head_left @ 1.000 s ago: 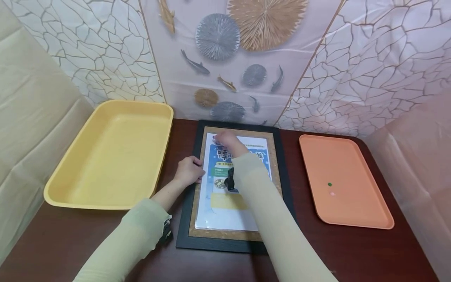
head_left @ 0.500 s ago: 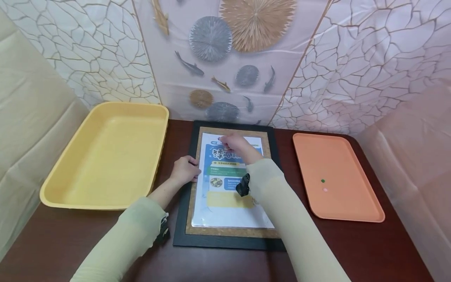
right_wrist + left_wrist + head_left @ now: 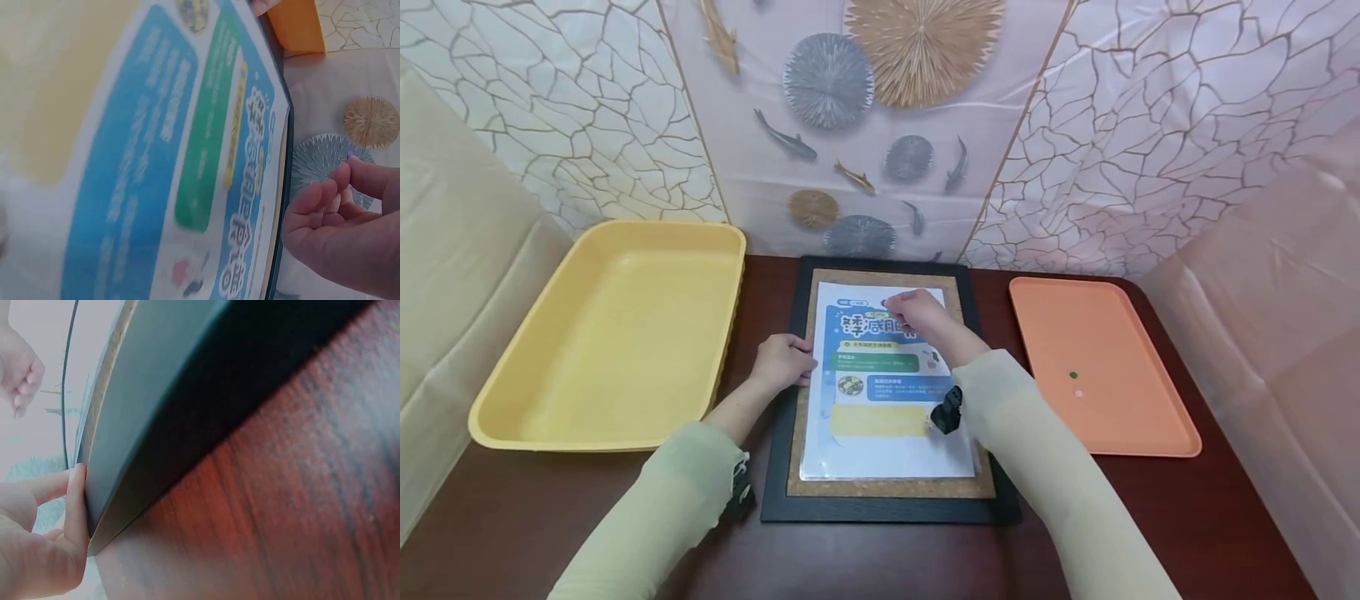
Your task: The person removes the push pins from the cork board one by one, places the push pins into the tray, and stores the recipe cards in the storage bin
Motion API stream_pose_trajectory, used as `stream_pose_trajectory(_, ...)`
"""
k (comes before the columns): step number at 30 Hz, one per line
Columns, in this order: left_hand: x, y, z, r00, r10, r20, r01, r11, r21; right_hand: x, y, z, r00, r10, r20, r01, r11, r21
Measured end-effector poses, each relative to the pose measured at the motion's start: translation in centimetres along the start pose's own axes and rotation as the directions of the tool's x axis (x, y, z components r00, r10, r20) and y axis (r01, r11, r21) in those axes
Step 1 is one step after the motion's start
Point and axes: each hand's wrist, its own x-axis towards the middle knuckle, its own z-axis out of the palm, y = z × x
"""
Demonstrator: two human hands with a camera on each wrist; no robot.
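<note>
- Basin (image 3: 617, 333), yellow, on the tabletop (image 3: 865, 558).
- Left hand (image 3: 782, 362) touching the corkboard (image 3: 887, 510) at its left edge; cannot tell whether it grips.
- Sheet (image 3: 880, 458), flat on the corkboard.
- Right hand (image 3: 923, 318) pinching a purple-headed pin (image 3: 350, 154) over the sheet.
- Tray (image 3: 1097, 333), orange.

**Three lookouts round one desk**

The camera on the person's head faces forward and down, set back far enough to take in the desk (image 3: 865, 560), the framed board (image 3: 891, 509), the yellow tray (image 3: 617, 350), the orange tray (image 3: 1112, 342) and the patterned backdrop (image 3: 880, 202). The right wrist's camera hangs close over the poster (image 3: 880, 463), turned so the print runs sideways, and faces past the right fingers (image 3: 308, 200) to the backdrop. The left wrist's camera sits low, very near the board's side, tilted, with the left fingers (image 3: 76, 509) at lower left. Head and right wrist share poster and backdrop; all three catch both sets of fingers.
</note>
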Motion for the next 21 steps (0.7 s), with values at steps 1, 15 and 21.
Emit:
stream_pose_trajectory(1,0.0,0.0,0.0,1.000,0.002,0.000,-0.002,1.000,0.001,-0.2,0.2,-0.2,1.000,0.003,-0.001,-0.003,1.000,0.003)
stream_pose_trajectory(15,-0.3,0.1,0.4,1.000,-0.009,-0.030,0.009,1.000,0.014,-2.0,3.4,-4.2,1.000,0.015,-0.027,-0.011,0.993,0.120)
stream_pose_trajectory(21,-0.5,0.3,0.3,1.000,-0.016,-0.027,0.016,1.000,0.009,-2.6,4.6,-5.4,0.999,0.036,-0.023,-0.033,0.993,0.111)
